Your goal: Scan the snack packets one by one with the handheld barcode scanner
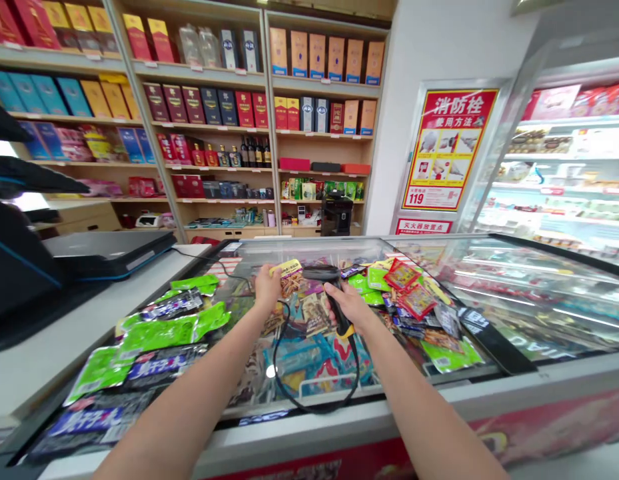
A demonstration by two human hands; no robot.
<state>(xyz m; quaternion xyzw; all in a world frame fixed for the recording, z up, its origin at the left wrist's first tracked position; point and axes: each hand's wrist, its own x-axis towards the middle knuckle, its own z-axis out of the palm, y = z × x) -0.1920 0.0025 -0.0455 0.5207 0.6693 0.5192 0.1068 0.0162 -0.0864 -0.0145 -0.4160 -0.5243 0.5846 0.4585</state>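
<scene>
My left hand (268,288) is closed on the edge of a yellow-topped snack packet (289,277), held over the freezer's glass lid. Wrapped round the grip of a black barcode scanner (334,297) is my right hand (350,305). The scanner's head points left toward the packet, and its black cable (275,373) loops down over the glass. Green and dark snack packets (159,337) lie in a pile on the left. Another pile, with red packets (412,290) on top of green and dark ones, lies right of the scanner.
Under the glass of the chest freezer (339,427) are packaged goods. A white counter (44,353) with a grey flat device (109,250) stands at left. Shelves of boxes and bottles (204,120) line the back wall. At right is a lit display fridge (574,160).
</scene>
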